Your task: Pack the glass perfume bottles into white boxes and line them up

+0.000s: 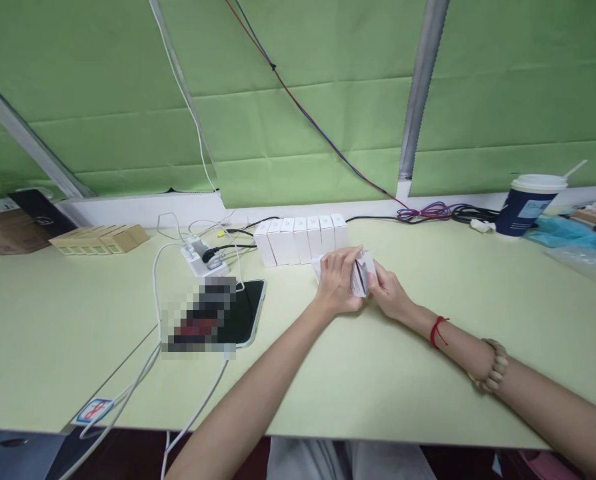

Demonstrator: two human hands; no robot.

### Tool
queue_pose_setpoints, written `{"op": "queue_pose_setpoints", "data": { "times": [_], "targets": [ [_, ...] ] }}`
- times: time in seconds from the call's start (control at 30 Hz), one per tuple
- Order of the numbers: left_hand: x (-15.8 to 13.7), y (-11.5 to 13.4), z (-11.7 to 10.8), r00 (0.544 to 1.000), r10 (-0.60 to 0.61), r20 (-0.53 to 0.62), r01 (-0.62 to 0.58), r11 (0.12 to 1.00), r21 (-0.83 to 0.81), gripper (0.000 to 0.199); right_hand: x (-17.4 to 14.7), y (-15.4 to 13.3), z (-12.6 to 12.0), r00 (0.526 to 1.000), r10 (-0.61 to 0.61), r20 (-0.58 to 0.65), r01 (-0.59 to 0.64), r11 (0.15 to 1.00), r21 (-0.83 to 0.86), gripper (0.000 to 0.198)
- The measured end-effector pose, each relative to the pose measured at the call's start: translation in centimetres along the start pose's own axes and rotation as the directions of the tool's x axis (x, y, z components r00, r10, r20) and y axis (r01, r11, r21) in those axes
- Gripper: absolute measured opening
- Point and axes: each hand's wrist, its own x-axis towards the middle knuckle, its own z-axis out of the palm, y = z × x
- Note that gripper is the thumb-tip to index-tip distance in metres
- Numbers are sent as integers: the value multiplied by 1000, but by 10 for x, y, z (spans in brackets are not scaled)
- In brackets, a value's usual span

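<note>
Between my two hands is a small white box, with a dark stripe and fine print on the side that shows. My left hand wraps over it from the left, and its fingers cover much of it. The fingers of my right hand grip the box's right edge. A row of several upright white boxes stands just behind my left hand, close together.
Left of my forearm lies a tablet with a cable, near a power strip. Several yellowish boxes and a brown carton stand farther left. A lidded paper cup and blue plastic are at the right.
</note>
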Motion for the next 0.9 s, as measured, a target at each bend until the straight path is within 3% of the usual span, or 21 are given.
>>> {"op": "queue_pose_setpoints", "data": {
  "times": [0.07,0.17,0.23,0.33,0.5,0.67,0.9],
  "targets": [
    [0,-1,0,1000,0,17,0,1000,10,78,0,-5,-2,1000,9,-3,-9,1000,-16,44],
    [0,-4,0,1000,-4,16,3,1000,21,76,1,-10,-5,992,-37,-122,25,995,-99,57],
    [0,-6,0,1000,-14,5,14,999,36,73,2,-9,-7,973,-119,-198,84,980,-178,51],
    [-1,-9,1,998,-51,-36,53,997,56,69,3,-6,-9,964,-206,-166,151,945,-291,29],
    [-2,-12,4,984,-106,-142,112,993,37,58,3,-9,-9,981,-172,-89,143,953,-267,26],
    [0,-8,5,987,-40,-153,49,997,58,45,-1,-17,-8,983,-181,-9,175,960,-218,22],
    [4,-2,1,998,-24,-65,28,997,67,57,3,-12,-8,947,-263,-187,205,937,-282,22]
  ]
}}
